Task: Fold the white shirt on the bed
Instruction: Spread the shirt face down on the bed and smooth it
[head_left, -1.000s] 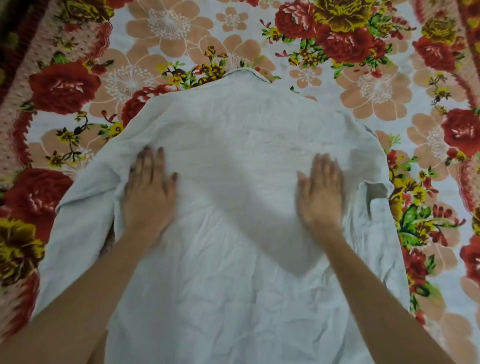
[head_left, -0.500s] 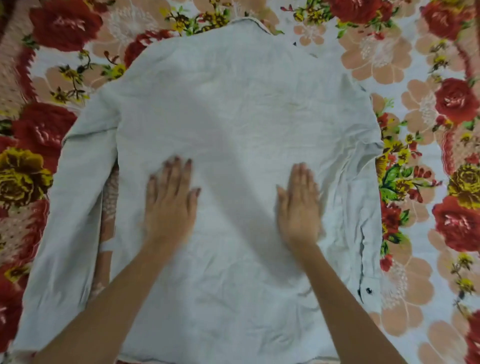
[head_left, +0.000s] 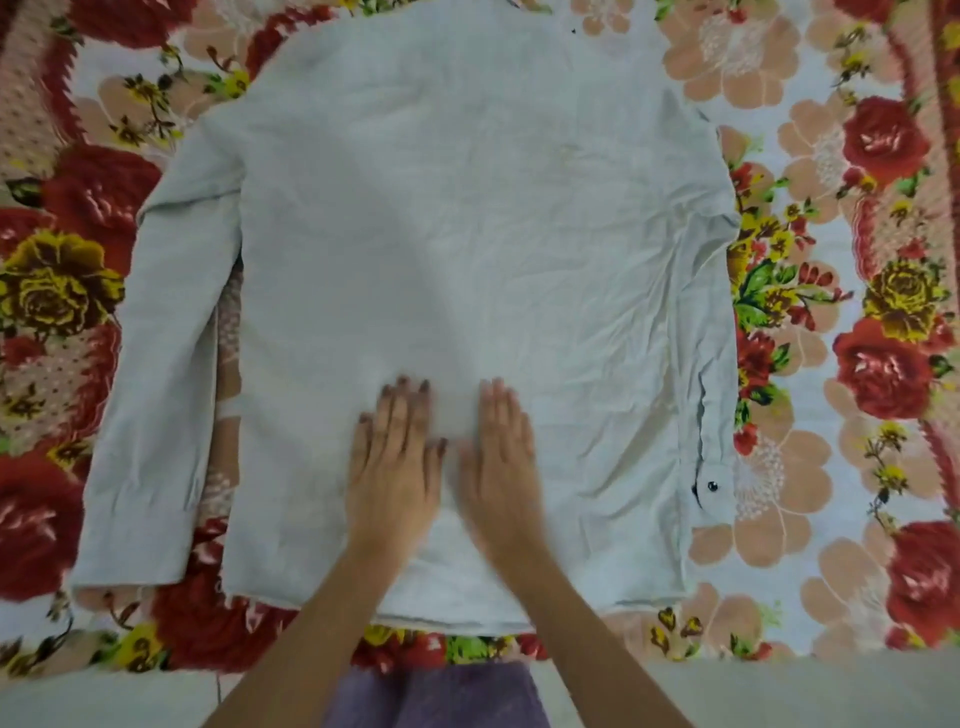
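Note:
The white shirt (head_left: 467, 218) lies spread flat and back side up on the flowered bed sheet (head_left: 831, 156), collar at the far end. Its left sleeve (head_left: 150, 374) runs straight down beside the body. The right sleeve (head_left: 714, 415) lies along the right edge, its cuff showing a dark button. My left hand (head_left: 395, 462) and my right hand (head_left: 501, 462) rest flat, palms down, side by side on the lower middle of the shirt. Both hold nothing.
The sheet has big red, yellow and peach flowers and extends on all sides of the shirt. The bed's near edge runs along the bottom, with a purple cloth (head_left: 441, 696) below it between my forearms.
Both hands slid down the shirt toward its hem and came together from apart. The view shifted so the whole shirt and the near bed edge show.

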